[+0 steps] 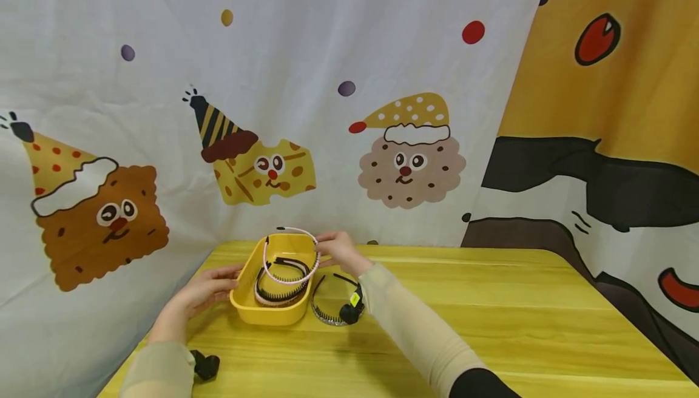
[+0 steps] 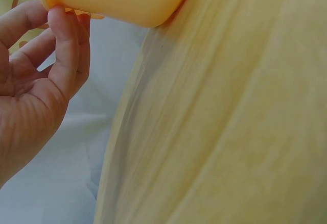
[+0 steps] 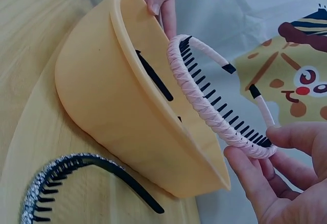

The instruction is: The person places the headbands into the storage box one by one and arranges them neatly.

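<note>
My right hand pinches a pink wrapped headband by one side, between thumb and fingers. Black comb teeth line the band's inner side, and its black-tipped ends point away from the basket in the right wrist view. The band is held over the yellow plastic basket. At the basket's left side, my left hand holds the rim with thumb and fingertips. Several headbands, black and light-coloured, lie inside, partly hidden by the pink one. Beside the basket, under my right wrist, a silver glittery headband with black teeth rests on the table.
The wood-grain table stretches to the right of the basket. Behind it hangs a white curtain with cartoon biscuits and cheese, close to the table's back and left edges. Black wrist cameras are strapped to both wrists.
</note>
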{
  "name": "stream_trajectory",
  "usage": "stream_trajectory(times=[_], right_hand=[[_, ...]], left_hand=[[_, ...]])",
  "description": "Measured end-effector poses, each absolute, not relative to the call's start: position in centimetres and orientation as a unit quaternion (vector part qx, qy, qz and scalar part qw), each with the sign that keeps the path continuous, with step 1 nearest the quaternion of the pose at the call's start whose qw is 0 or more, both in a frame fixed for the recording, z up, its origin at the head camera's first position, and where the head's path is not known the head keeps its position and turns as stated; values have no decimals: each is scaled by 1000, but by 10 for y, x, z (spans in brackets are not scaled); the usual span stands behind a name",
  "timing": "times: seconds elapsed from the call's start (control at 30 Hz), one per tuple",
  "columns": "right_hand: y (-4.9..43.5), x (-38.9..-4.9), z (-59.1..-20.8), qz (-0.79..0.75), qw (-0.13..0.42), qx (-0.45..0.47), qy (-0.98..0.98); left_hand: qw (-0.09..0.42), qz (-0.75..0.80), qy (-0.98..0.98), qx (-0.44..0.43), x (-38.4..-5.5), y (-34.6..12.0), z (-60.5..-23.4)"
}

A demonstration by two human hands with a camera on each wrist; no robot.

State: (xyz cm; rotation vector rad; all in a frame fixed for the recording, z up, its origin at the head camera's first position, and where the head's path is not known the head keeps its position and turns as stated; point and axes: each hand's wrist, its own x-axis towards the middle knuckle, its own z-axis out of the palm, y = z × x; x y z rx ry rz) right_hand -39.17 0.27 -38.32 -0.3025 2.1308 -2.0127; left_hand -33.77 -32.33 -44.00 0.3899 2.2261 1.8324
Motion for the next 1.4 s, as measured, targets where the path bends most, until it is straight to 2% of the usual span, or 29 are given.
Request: stream_trajectory(times=[0.43,1.4], right_hand=[[-14,-386,-388,-664,82,-92,738],[-29,-387,-396,-656,79,-95,745]], left_hand=[[114,628,762,104,-335,-320,-436],[115,634,755,126,-334,-318,-436]])
